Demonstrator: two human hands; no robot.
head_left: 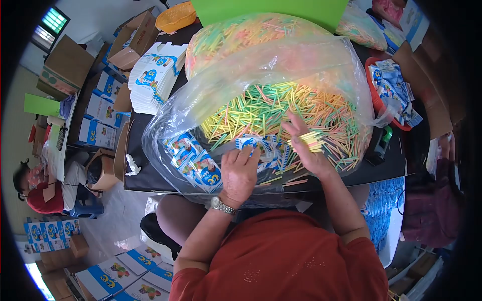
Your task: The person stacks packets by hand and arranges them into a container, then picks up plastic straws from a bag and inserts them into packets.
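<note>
A large clear plastic bag [281,60] lies open on the dark table, full of thin green, yellow, orange and pink sticks [261,108]. My left hand [241,173], with a watch on its wrist, rests on small blue-and-white packets [266,150] at the bag's front edge; its fingers are bent over them. To the right, my right hand [306,150] has a bunch of yellowish sticks [314,142] against its palm, its thumb and fingers partly round them. More printed packets [193,160] lie in the plastic left of my left hand.
Flattened white cartons [153,78] are stacked at the back left. An orange-red basket [371,90] of packets and a black-and-green object [379,145] stand on the right. A seated person [47,198] is at far left, near printed boxes [100,110].
</note>
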